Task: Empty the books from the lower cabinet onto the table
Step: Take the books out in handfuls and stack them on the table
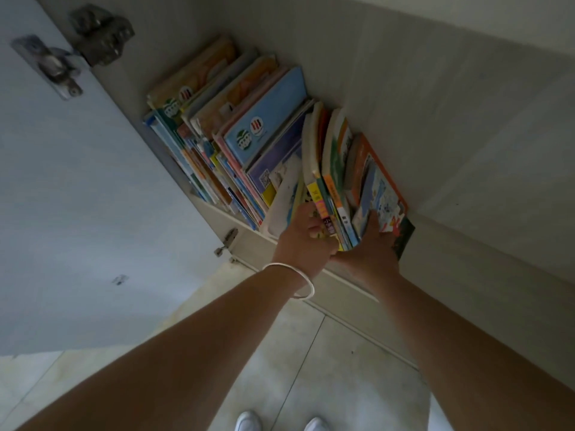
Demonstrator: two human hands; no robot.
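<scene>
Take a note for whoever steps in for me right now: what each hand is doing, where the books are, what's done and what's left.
Left hand: gripping the left side of the right-hand bunch of books, bracelet on the wrist.
Right hand: gripping the same bunch from the right and below.
Books: that bunch is still in the lower cabinet; a bigger leaning stack sits to its left by the open door.
Done: nothing visibly out yet; the table is out of view.
Left: lift this bunch out, carry it to the table, then clear the leaning stack.
</scene>
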